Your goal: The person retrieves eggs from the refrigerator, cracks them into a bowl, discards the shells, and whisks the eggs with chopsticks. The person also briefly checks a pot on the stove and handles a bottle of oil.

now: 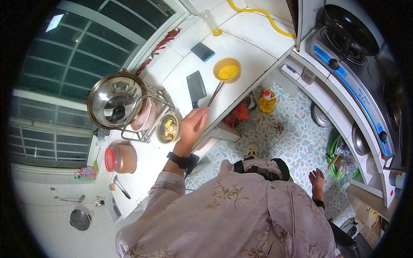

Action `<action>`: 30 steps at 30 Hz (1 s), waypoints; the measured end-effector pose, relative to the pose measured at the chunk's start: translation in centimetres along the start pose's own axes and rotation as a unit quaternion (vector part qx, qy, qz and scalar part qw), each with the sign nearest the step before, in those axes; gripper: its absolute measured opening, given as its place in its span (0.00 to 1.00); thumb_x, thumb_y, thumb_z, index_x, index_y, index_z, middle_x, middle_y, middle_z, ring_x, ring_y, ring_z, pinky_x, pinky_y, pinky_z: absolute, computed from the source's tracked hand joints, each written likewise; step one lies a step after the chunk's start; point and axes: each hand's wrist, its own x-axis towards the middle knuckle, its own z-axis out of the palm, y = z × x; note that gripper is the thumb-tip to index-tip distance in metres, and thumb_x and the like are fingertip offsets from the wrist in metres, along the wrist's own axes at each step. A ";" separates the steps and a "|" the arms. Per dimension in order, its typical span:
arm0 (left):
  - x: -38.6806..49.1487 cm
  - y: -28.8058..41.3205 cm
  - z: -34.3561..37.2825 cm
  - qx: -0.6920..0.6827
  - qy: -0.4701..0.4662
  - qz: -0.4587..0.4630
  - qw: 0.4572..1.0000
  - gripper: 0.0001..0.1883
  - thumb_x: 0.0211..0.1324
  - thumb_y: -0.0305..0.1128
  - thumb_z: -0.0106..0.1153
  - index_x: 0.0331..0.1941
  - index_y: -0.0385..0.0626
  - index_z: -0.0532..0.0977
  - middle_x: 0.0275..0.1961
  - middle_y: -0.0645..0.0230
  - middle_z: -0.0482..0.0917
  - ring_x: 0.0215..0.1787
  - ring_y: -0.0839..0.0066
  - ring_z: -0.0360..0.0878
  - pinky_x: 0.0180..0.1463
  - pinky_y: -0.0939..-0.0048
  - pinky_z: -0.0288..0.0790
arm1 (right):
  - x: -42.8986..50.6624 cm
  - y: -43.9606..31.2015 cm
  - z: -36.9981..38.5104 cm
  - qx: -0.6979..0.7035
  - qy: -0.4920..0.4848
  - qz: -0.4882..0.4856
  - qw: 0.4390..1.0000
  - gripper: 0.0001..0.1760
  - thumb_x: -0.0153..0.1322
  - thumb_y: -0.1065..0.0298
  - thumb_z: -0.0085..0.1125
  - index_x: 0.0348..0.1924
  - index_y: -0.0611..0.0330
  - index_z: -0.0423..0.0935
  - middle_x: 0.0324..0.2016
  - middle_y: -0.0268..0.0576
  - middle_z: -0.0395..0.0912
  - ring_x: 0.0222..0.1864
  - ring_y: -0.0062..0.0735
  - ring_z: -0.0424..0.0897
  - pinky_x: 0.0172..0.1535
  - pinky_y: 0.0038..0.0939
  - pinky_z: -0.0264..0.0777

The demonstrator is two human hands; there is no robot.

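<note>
My left hand [193,124] is over the white tiled counter, closed around a pair of chopsticks [215,94]. They slant up to the near rim of a tan bowl [216,71] with yellow beaten egg [228,72] in it; whether the tips enter the egg I cannot tell. Just beyond my fingers lies a cleaver [196,86], its handle partly hidden by the hand. Left of my wrist stands a beige basket-like container [158,132] holding pale chopped food [171,129]. My right hand [317,180] hangs at my side above the floor, fingers apart and holding nothing.
A phone [202,52] and a glass bottle [210,22] lie farther back. Leftward are a wire rack [151,124] with a steel basin [96,106] and a copper-coloured pot [126,158]. A wok [351,29] sits on the gas stove [355,87]. An oil jug [267,102] stands on the floor.
</note>
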 end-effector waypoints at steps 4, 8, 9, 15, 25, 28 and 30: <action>0.5 -0.5 0.1 -0.124 0.089 -0.101 0.983 0.09 0.59 0.25 0.51 0.41 0.33 0.75 0.40 0.60 0.78 0.39 0.72 0.78 0.44 0.78 0.71 | -0.1 0.5 0.0 -0.001 0.000 0.006 1.000 0.25 0.71 0.58 0.49 0.57 0.64 0.61 0.48 0.54 0.70 0.43 0.44 0.77 0.42 0.36 0.75; 2.4 -3.6 3.6 -0.417 0.226 -0.314 0.823 0.12 0.62 0.29 0.47 0.42 0.30 0.72 0.39 0.60 0.78 0.37 0.69 0.80 0.45 0.77 0.74 | 0.0 0.0 0.8 0.005 -0.004 0.009 1.000 0.25 0.71 0.58 0.49 0.57 0.63 0.61 0.47 0.53 0.70 0.42 0.42 0.77 0.41 0.35 0.75; 2.3 -4.5 4.2 -0.483 0.248 -0.335 0.770 0.12 0.63 0.29 0.46 0.42 0.29 0.71 0.39 0.60 0.78 0.37 0.69 0.80 0.46 0.76 0.74 | -0.1 -0.2 0.9 0.003 -0.007 0.006 1.000 0.25 0.71 0.58 0.49 0.57 0.63 0.61 0.48 0.53 0.70 0.42 0.42 0.77 0.41 0.35 0.75; -1.7 -7.2 2.8 -0.593 0.318 -0.440 0.595 0.13 0.63 0.30 0.44 0.42 0.29 0.68 0.41 0.54 0.75 0.45 0.64 0.77 0.49 0.74 0.76 | -1.6 -0.5 0.3 0.018 0.005 0.008 1.000 0.25 0.71 0.59 0.49 0.57 0.62 0.62 0.48 0.54 0.69 0.42 0.42 0.77 0.41 0.35 0.75; -1.2 -8.6 4.6 -0.624 0.311 -0.417 0.582 0.13 0.62 0.30 0.43 0.42 0.29 0.68 0.39 0.53 0.77 0.42 0.66 0.78 0.46 0.75 0.77 | -1.8 -1.6 1.2 -0.023 -0.028 -0.024 0.999 0.26 0.70 0.56 0.51 0.56 0.61 0.62 0.49 0.52 0.69 0.45 0.41 0.76 0.44 0.35 0.74; -2.6 -7.9 2.9 -0.592 0.325 -0.433 0.597 0.14 0.63 0.32 0.42 0.43 0.29 0.67 0.40 0.53 0.77 0.42 0.67 0.79 0.47 0.76 0.77 | -2.3 -1.7 1.0 -0.008 -0.012 -0.009 1.000 0.25 0.70 0.57 0.51 0.55 0.61 0.62 0.48 0.52 0.69 0.44 0.43 0.76 0.44 0.36 0.74; -1.9 -7.5 2.1 -0.603 0.317 -0.399 0.613 0.14 0.64 0.32 0.41 0.43 0.29 0.67 0.40 0.53 0.77 0.42 0.67 0.79 0.47 0.76 0.77 | -2.5 -1.6 0.8 -0.004 -0.002 -0.003 1.000 0.25 0.71 0.58 0.50 0.56 0.62 0.62 0.48 0.53 0.69 0.44 0.46 0.76 0.44 0.37 0.74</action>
